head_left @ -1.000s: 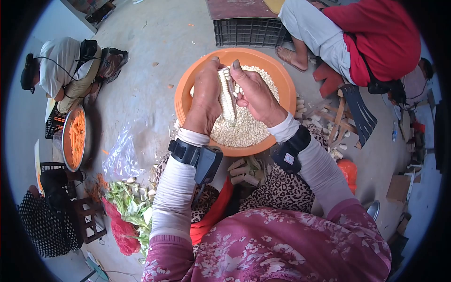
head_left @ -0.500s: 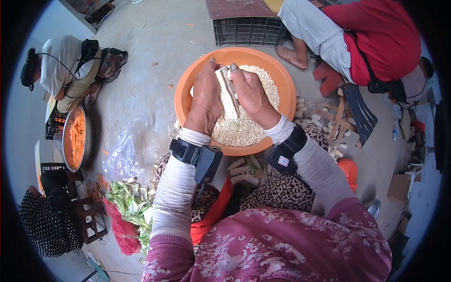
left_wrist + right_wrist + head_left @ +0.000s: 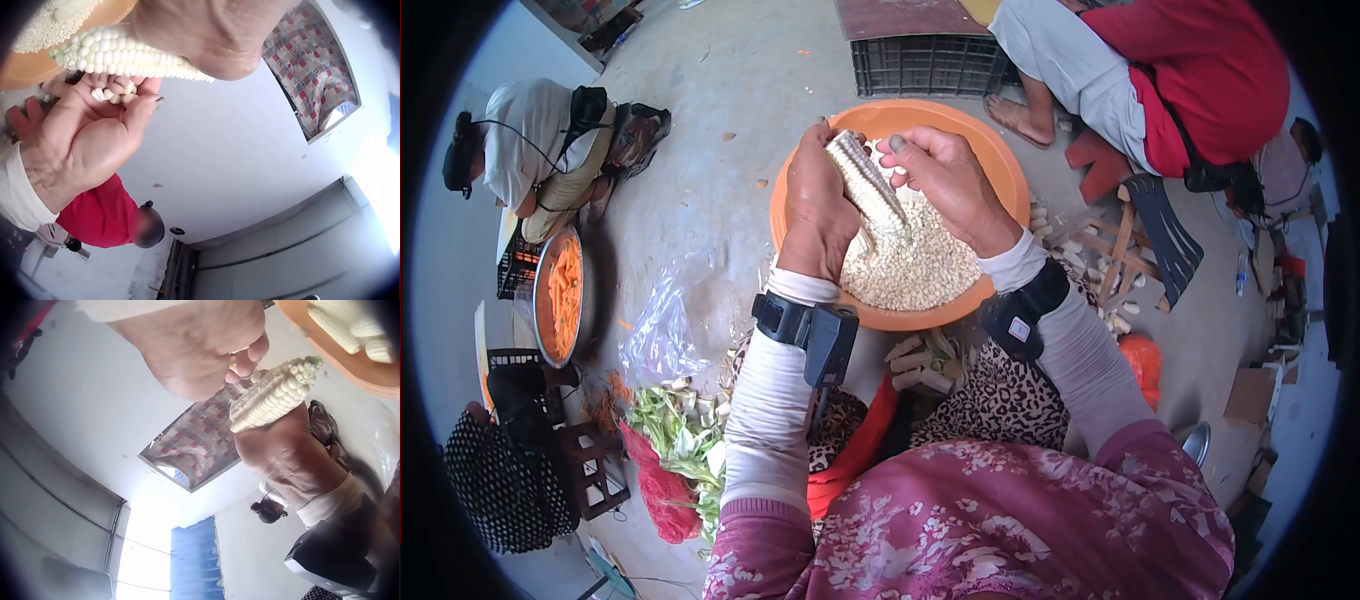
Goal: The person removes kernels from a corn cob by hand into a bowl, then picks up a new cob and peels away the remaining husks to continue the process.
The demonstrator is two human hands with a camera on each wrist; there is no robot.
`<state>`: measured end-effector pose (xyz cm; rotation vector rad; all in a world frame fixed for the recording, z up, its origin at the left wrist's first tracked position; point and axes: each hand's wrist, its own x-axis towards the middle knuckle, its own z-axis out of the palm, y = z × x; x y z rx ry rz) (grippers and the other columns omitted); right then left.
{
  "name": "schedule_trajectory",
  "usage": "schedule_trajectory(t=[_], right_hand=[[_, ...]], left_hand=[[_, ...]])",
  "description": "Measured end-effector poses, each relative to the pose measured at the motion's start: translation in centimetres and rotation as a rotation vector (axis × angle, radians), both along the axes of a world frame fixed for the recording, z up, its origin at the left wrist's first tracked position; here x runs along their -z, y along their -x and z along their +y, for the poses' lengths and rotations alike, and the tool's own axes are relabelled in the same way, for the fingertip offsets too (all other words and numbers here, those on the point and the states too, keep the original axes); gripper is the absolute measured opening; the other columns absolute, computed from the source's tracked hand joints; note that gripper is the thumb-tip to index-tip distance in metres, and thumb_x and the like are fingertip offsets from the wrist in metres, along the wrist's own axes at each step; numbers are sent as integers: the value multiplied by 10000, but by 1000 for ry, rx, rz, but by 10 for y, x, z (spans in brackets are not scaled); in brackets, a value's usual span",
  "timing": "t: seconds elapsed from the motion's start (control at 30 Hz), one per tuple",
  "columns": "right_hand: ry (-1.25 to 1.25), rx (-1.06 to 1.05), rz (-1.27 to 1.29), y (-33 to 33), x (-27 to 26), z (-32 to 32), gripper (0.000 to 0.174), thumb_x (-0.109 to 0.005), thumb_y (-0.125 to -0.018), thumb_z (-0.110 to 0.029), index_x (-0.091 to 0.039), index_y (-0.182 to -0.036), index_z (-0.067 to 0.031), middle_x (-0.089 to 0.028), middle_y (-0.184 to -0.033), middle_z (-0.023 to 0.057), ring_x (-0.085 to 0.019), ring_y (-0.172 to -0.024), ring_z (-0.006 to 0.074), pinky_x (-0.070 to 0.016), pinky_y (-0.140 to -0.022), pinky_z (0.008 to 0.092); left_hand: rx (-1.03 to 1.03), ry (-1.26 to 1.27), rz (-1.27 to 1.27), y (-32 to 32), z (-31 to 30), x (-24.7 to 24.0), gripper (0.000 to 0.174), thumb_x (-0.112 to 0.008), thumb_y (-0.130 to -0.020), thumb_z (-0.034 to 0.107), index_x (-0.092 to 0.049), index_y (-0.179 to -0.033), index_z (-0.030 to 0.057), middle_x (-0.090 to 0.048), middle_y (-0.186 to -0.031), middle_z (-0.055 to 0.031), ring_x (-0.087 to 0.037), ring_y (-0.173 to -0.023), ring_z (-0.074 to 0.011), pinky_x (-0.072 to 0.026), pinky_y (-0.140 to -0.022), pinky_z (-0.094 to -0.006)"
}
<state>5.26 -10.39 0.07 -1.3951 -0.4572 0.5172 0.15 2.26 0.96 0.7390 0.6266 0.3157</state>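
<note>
A partly stripped cob of white corn (image 3: 868,190) slants over an orange basin (image 3: 1008,200) in the head view. My left hand (image 3: 815,195) grips it from the left side, thumb end up. Some rows still carry kernels, while the right wrist view shows a bare strip along the cob (image 3: 275,394). My right hand (image 3: 950,185) is just right of the cob, its fingers curled. Several loose kernels (image 3: 112,95) lie in those curled fingers in the left wrist view. Beneath both hands, shelled corn kernels (image 3: 925,270) fill much of the basin.
Whole cobs (image 3: 337,328) lie in the basin in the right wrist view. Stripped cobs (image 3: 920,365) are on the floor by my knees. A plastic bag (image 3: 662,325) and green husks (image 3: 675,430) lie left. A person in red (image 3: 1200,80) sits at upper right.
My right thumb has come off the cob, and the right hand has moved a little right, kernels in its fingers. My left hand has shifted left, tilting the cob's top leftward.
</note>
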Motion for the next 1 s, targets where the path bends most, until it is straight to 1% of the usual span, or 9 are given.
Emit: schedule_trajectory(t=[0.1,0.17,0.27,0.4,0.5,0.57,0.67,0.83,1.0], right_hand=[[29,-47,-201,-7,6,-2,276,-543,-917,-210,-621,-902,54,-611,-779,44,-533,-682,100,-450,-624,256],[255,-157,-221,-11,3,-7,417,-519,-951,-303,-557,-1137,68,-619,-1007,77,-549,-976,118,-442,-860,271],[41,-221,-171,6,-13,-7,390,-581,-898,-262,-523,-1117,56,-628,-976,163,-607,-918,186,-477,-784,298],[201,-174,-664,19,0,-2,475,-600,-868,-221,-422,-1204,62,-563,-1097,250,-565,-1052,342,-445,-873,403],[220,-55,-616,17,5,1,440,-591,-864,-183,-430,-1193,61,-557,-1088,248,-550,-1062,352,-434,-880,417],[162,33,-707,12,7,2,408,-565,-891,-200,-440,-1179,59,-577,-999,194,-597,-890,277,-473,-781,379],[-57,-104,-113,7,-7,-6,395,-459,-967,-310,-472,-1131,50,-559,-839,61,-473,-602,67,-408,-525,209],[-223,-163,150,-10,-6,-14,377,-361,-1001,-353,-487,-1110,-15,-587,-811,74,-417,-549,59,-324,-473,190],[-246,-166,258,-16,-7,-18,401,-376,-992,-383,-502,-1021,-3,-581,-753,77,-423,-492,66,-314,-413,201]], left_hand=[[-43,26,-29,-2,5,2,289,-406,-947,308,-504,-904,39,-576,-821,-98,-544,-806,-223,-470,-753,-384],[-96,22,-29,-3,7,3,330,-389,-955,329,-507,-923,23,-567,-833,-112,-541,-796,-237,-475,-748,-390],[-97,99,-55,-5,13,13,410,-368,-965,381,-510,-956,-3,-557,-867,-126,-544,-807,-253,-482,-759,-403],[-111,33,-33,-3,10,14,522,-345,-966,467,-505,-989,-29,-545,-894,-135,-551,-826,-267,-488,-769,-422],[-110,32,-108,-2,3,12,573,-320,-967,506,-504,-1023,-34,-553,-945,-145,-554,-874,-263,-469,-826,-426],[-16,33,-259,-1,-2,5,571,-302,-977,493,-504,-1062,-34,-557,-1006,-156,-546,-912,-258,-436,-887,-422],[60,-21,-192,4,-4,1,524,-317,-982,472,-518,-1091,1,-564,-1039,-137,-539,-939,-230,-417,-894,-387],[151,-153,-57,1,-2,4,443,-382,-965,497,-547,-941,87,-512,-752,1,-484,-697,-95,-395,-605,-244],[299,-181,-87,3,-5,-1,438,-388,-952,529,-520,-844,126,-536,-663,13,-517,-613,-104,-359,-533,-208]])
